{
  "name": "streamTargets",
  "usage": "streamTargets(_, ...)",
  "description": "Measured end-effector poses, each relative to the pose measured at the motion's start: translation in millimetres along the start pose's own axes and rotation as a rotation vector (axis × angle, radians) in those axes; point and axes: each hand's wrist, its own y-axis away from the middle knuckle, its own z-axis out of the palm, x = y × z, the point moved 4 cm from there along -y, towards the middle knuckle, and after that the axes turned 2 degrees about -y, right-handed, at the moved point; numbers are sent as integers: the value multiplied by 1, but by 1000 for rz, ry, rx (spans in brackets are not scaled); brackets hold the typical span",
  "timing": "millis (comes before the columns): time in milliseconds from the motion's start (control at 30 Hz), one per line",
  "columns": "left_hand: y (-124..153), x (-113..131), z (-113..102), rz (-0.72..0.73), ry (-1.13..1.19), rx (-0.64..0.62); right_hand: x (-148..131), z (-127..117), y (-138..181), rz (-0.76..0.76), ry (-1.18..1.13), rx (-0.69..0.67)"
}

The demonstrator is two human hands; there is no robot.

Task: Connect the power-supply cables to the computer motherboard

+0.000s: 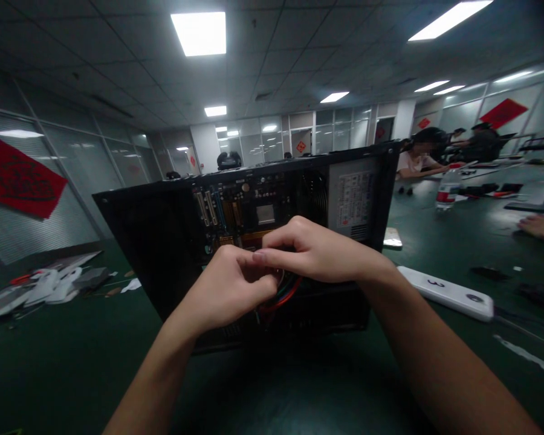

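Observation:
A black computer case (149, 241) stands upright in front of me with its side open. Inside show a motherboard (249, 199), a bare square chip (266, 213) and a silver power supply (353, 193). Both hands meet in front of the lower part of the board. My left hand (229, 284) is closed, its thumb and fingers around a bundle of coloured cables (285, 296). My right hand (310, 251) is closed in a pinch just above, its thumb beside the left fingers. What sits in that pinch is hidden.
A white power strip (446, 293) lies to the right, with a phone-like object (392, 237) near the case. Farther back are a bottle (448, 188) and a seated person (419, 160). Another person's bare arm (541, 228) enters at right. Plastic bags (57, 284) and scraps lie at left.

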Motion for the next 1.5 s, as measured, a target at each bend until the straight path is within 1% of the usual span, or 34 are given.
streamTargets(100,7,8,-4,21,-204,72,1,0,0,4,25,14)
streamTargets(167,10,12,-5,37,-266,91,0,1,0,0,26,16)
streamTargets(300,11,17,-3,38,-281,97,0,0,0,-9,56,16)
streamTargets(400,9,15,-2,35,-263,121,3,1,-1,-7,71,10)
streamTargets(500,6,9,-4,23,-147,86,7,0,-1,14,13,22)
streamTargets(633,5,2,-5,18,170,-112,9,-5,2,28,-139,48)
streamTargets(733,4,-1,-2,25,308,-228,9,-7,4,28,-161,20)
streamTargets(800,2,-4,1,24,362,-253,10,-7,5,29,-155,-9)
streamTargets(1000,-2,-11,6,14,450,-258,10,-7,5,26,-171,-28)
streamTargets(1133,2,-20,12,12,562,-396,7,-3,4,-8,-164,-88)
streamTargets(1167,2,-23,14,-1,578,-410,6,-2,3,-17,-157,-99)
streamTargets(1200,2,-26,14,-20,569,-393,6,-1,3,-26,-147,-104)
streamTargets(1300,0,-33,12,-62,445,-268,4,-1,2,-42,-89,-86)
streamTargets(1333,-1,-34,12,-63,413,-246,4,-2,1,-42,-65,-75)
streamTargets(1400,-3,-31,12,-46,413,-264,3,-2,1,-36,-12,-57)
streamTargets(1500,-5,-26,12,-21,487,-311,2,-2,1,-16,54,-30)
